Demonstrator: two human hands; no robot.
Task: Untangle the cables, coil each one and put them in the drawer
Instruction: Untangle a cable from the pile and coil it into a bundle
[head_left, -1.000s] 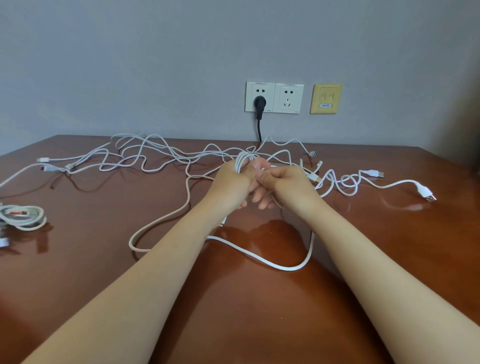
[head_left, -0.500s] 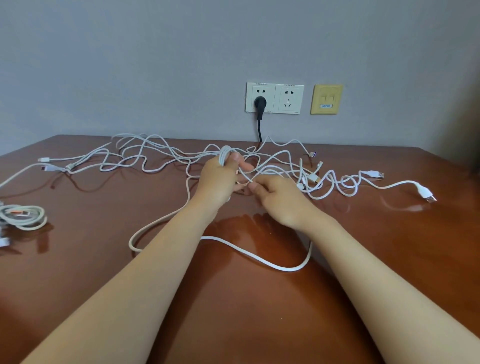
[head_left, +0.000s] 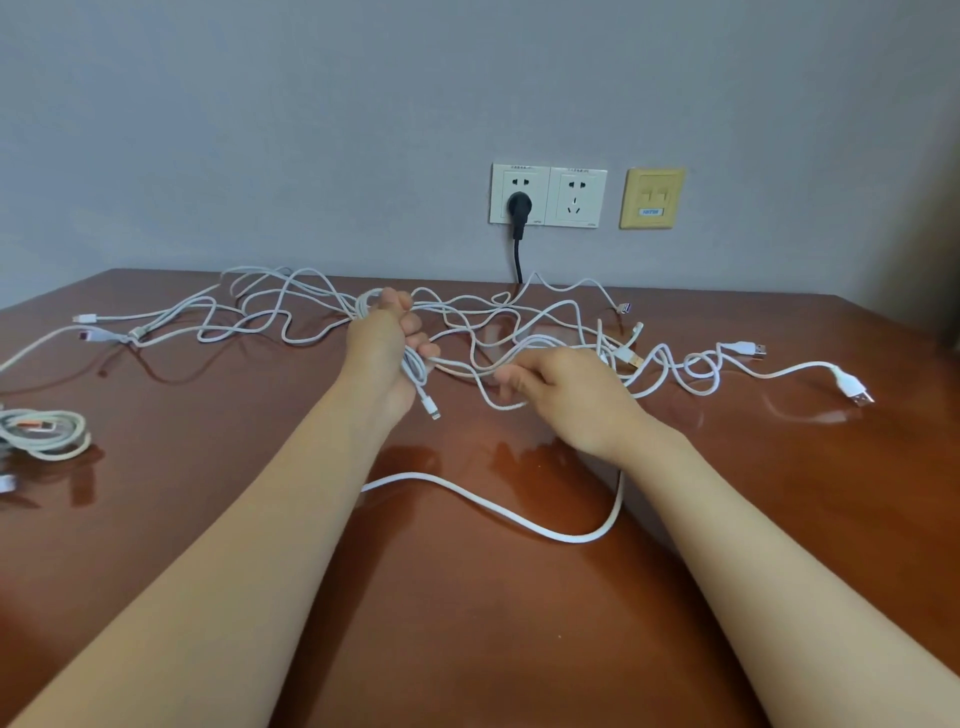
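Gripping a looped bundle of white cable (head_left: 415, 379) in the left hand (head_left: 384, 345), plug end (head_left: 432, 410) dangling below the fist. Pinching one strand with the right hand (head_left: 563, 397) nearby. Beyond, tangled white cables (head_left: 540, 341) sprawled across the brown table (head_left: 467, 623); coiled cable (head_left: 49, 431) at far left.

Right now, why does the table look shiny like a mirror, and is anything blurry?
Head view: the glossy table reflects the soft light, mirroring the USB plug and white cables; head view: shadows faint, picture mostly sharp.
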